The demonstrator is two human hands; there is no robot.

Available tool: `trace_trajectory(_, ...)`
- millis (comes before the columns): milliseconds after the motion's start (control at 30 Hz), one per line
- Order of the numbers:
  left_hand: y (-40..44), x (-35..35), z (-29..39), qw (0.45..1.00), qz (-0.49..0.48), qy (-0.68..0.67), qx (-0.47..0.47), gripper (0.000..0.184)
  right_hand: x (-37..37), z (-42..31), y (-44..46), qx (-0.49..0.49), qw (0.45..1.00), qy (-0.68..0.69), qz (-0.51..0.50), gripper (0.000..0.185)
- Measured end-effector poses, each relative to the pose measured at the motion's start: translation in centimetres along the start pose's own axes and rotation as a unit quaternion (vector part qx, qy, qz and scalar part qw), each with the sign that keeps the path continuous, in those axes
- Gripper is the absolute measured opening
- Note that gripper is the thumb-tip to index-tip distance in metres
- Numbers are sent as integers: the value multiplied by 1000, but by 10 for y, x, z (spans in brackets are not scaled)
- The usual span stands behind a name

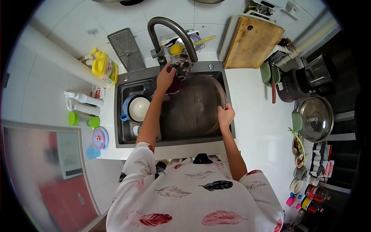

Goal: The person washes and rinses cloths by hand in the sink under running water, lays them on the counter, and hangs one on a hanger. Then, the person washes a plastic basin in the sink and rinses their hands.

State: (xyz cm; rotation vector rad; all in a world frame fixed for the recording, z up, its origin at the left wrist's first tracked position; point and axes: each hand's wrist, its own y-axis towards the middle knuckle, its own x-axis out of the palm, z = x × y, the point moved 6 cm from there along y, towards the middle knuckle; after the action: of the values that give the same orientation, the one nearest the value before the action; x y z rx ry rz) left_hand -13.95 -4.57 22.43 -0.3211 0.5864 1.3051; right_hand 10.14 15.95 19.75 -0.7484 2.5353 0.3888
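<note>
In the sink's larger basin (166, 133) is a large round see-through bowl (197, 104), brownish and smeared by motion. My right hand (226, 116) is closed around its rim at the right side. My left hand (165, 78) reaches to the back of the sink, close beside the base of the grey faucet (172, 21). Its fingers are curled at a dark red cloth (176, 86), partly hidden by the hand. A patterned cloth (185, 65) lies just right of those fingers. On the left, a grey fluffy cloth (149, 87) hangs near my forearm.
The smaller left basin holds a white bowl (139, 109) and a blue-handled pot (125, 110). A yellow detergent bottle (103, 69) and spray bottle (85, 99) stand left. A wooden cutting board (253, 42) leans behind at right. A lidded pan (315, 119) sits on the right counter (259, 127).
</note>
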Motion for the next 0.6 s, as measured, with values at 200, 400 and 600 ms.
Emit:
trace_trajectory(200, -9, 10, 7, 999, -20, -16, -21, 37, 26, 59, 2, 301, 913, 258, -98, 16)
trace_trajectory(400, -22, 8, -4, 998, -38, -8, -52, 38, 55, 97, -6, 374, 856, 296, -199, 15)
trace_trajectory(600, -28, -2, -5, 996, -57, -23, -65, 38, 88, 133, -23, 537, 720, 290, -330, 26)
